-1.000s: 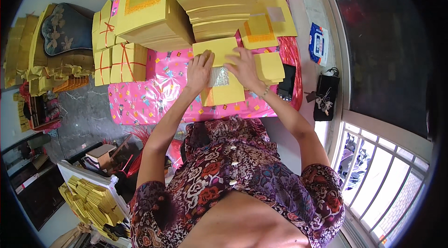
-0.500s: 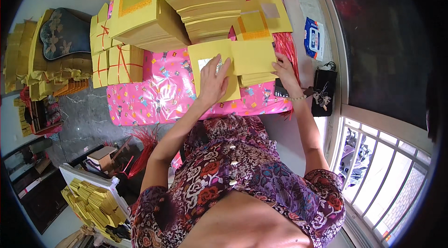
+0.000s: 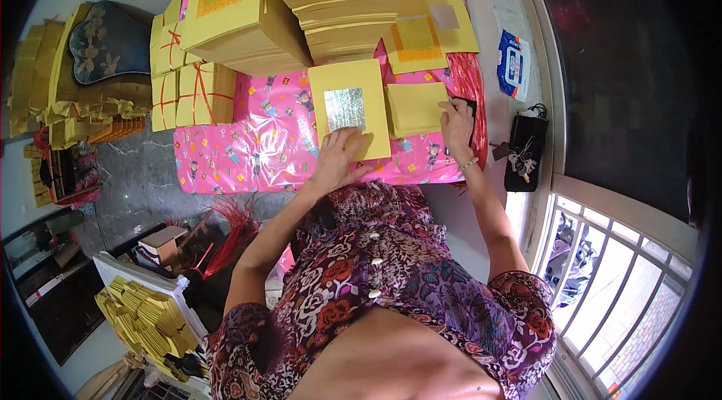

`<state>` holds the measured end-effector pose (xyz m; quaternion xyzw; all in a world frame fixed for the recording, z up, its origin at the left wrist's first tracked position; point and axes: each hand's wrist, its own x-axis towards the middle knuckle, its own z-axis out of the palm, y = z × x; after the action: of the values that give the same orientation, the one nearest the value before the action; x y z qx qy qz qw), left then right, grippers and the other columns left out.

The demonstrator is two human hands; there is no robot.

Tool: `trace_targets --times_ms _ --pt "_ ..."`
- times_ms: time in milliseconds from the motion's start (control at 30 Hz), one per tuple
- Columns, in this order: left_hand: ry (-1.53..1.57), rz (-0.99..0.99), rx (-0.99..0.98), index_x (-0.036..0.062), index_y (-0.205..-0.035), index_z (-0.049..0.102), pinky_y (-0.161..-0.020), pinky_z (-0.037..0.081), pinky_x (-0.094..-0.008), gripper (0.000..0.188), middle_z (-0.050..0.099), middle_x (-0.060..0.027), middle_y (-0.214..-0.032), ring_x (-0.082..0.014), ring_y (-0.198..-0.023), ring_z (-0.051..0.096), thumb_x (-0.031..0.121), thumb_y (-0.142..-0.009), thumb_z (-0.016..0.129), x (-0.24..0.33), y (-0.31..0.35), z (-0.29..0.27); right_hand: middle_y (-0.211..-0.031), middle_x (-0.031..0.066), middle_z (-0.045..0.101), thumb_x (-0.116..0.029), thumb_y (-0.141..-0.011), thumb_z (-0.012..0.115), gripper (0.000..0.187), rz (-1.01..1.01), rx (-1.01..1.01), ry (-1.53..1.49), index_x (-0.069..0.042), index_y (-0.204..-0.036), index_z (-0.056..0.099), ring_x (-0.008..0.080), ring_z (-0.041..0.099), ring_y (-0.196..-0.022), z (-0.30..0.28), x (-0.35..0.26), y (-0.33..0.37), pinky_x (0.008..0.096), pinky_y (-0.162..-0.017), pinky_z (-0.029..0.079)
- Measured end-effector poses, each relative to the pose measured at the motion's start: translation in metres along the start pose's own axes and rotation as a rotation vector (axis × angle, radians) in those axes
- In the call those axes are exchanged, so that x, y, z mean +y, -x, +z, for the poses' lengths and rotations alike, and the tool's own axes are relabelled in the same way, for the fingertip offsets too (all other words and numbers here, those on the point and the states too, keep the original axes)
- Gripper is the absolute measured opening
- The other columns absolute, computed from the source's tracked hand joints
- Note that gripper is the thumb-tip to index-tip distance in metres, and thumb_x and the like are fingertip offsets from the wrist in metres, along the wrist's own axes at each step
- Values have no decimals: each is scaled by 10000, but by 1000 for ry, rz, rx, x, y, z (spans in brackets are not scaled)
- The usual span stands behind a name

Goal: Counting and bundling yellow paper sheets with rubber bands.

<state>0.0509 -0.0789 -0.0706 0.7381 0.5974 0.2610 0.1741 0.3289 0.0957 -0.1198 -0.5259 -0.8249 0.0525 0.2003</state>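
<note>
A yellow paper sheet (image 3: 353, 75) with a silver foil square (image 3: 344, 108) lies flat on the pink table cover. My left hand (image 3: 336, 162) rests on its near edge, fingers spread, the fingertips over the bottom of the foil. Just right of the sheet is a low stack of folded yellow paper (image 3: 416, 109). My right hand (image 3: 456, 129) grips the stack's right edge with curled fingers; the thumb is mostly hidden. Partly behind that hand lies a dark flat object (image 3: 472, 110).
Tall stacks of yellow paper (image 3: 342, 16) stand at the far side. Bundles tied with red string (image 3: 203, 95) sit left on the pink cover (image 3: 263, 152). Red strips (image 3: 468, 84) hang along the right edge. A blue-and-white packet (image 3: 514, 65) and black pouch (image 3: 524, 150) lie by the window.
The folded yellow sheet under my right hand has come down onto the low stack. My left hand has slid nearer to me, uncovering most of the foil square.
</note>
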Motion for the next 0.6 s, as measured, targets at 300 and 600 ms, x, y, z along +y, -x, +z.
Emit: trace_targets --times_ms 300,600 --pt "0 -41 -44 85 -1243 546 -959 375 -438 554 490 -132 -1248 -320 -1161 445 241 -751 746 -7 4 12 -984 96 546 -92 -775 651 232 -206 -37 -132 -104 -1006 662 286 535 -925 -6 -29 -11 411 -761 439" --pt "19 -67 -44 110 -1235 559 -929 389 -434 564 505 -106 -1234 -309 -1138 456 209 -720 766 -11 7 14 -974 141 495 -146 -824 651 330 -204 -213 -180 -117 -1143 575 330 515 -935 18 -34 12 434 -805 458"
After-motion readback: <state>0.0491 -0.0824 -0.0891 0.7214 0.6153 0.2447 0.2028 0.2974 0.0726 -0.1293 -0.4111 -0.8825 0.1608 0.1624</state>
